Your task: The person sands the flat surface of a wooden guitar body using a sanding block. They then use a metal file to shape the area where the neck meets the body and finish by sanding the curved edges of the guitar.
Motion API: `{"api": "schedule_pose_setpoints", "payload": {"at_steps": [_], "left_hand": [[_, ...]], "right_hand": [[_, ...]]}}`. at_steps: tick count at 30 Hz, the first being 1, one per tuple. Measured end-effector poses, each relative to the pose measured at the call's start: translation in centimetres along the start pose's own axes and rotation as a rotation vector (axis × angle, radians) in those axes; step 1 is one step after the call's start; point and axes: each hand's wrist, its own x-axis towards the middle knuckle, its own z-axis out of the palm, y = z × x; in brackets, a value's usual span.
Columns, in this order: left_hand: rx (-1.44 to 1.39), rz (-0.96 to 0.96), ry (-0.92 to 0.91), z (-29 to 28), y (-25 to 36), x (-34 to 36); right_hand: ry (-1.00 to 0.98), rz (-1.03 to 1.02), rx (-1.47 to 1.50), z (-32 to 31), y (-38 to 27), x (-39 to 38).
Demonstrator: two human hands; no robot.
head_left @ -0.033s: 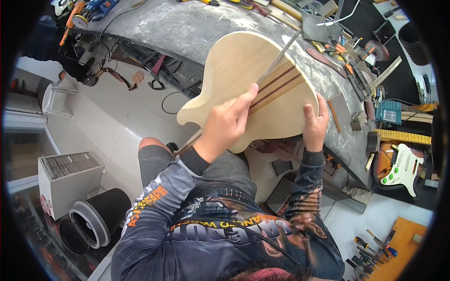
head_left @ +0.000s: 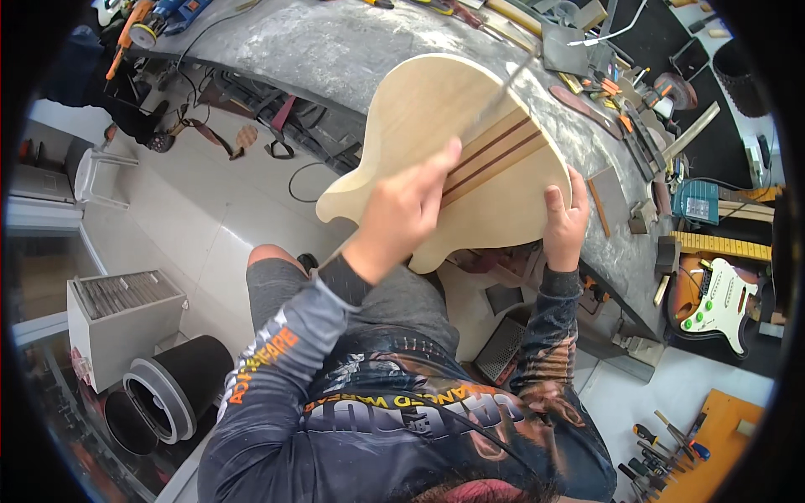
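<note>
A pale, unfinished electric guitar body (head_left: pixel 419 105), with darker wood stripes down its middle, leans tilted against the workbench edge above my lap. My left hand (head_left: pixel 402 214) is closed around a long, thin file (head_left: pixel 506 90), smeared by motion, which lies slantwise across the body beside the stripes. Below my wrist its other end shows only in part. On the body's right rim my right hand (head_left: pixel 564 225) grips the edge, thumb on the upper face and the other fingers partly hidden.
The dusty workbench (head_left: pixel 302 50) curves along the far side, with hand tools (head_left: pixel 641 147) at its right. A sunburst guitar (head_left: pixel 717 306) lies at far right. On the left floor stand a white box-shaped unit (head_left: pixel 126 331) and a black cylinder (head_left: pixel 180 390). Another person's foot (head_left: pixel 159 141) shows upper left.
My left hand and the file have shifted slightly upward, and the file is more blurred. The guitar body and my right hand stay nearly in place.
</note>
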Motion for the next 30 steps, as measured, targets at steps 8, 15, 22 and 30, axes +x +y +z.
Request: {"api": "schedule_pose_setpoints", "payload": {"at_steps": [8, 15, 22, 30], "left_hand": [[0.008, -0.236, -0.004, -0.6, 1.1, 1.8], [0.033, -0.279, -0.039, -2.2, 0.6, 4.1], [-0.109, -0.323, 0.01, -1.7, 2.9, -1.2], [-0.134, -0.257, 0.192, -2.3, -0.4, 5.1]], "right_hand": [[0.003, 0.016, 0.024, 0.1, 0.3, 0.2], [0.014, 0.011, -0.024, -0.1, -0.1, -0.3], [0.024, -0.013, -0.062, 0.0, 0.3, -0.1], [0.042, 0.006, -0.071, -0.1, 0.9, 0.0]]}}
